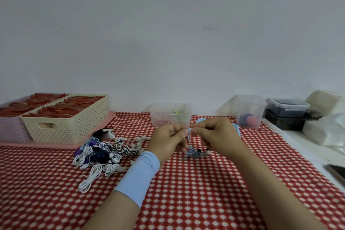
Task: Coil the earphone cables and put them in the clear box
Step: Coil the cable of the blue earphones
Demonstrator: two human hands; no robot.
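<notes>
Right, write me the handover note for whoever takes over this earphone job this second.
Left hand: pinches the light blue earphone cable at its top.
Right hand: pinches the same cable beside it; the rest hangs to a loose bunch on the tablecloth.
Clear box: open, just behind the hands, with a few coloured things inside, too blurred to name.
Earphone pile: on the cloth left of the hands, mostly white cables.
Done: apparently a few sets in the box.
Left: finish coiling this cable, put it in the box, then work through the pile.
</notes>
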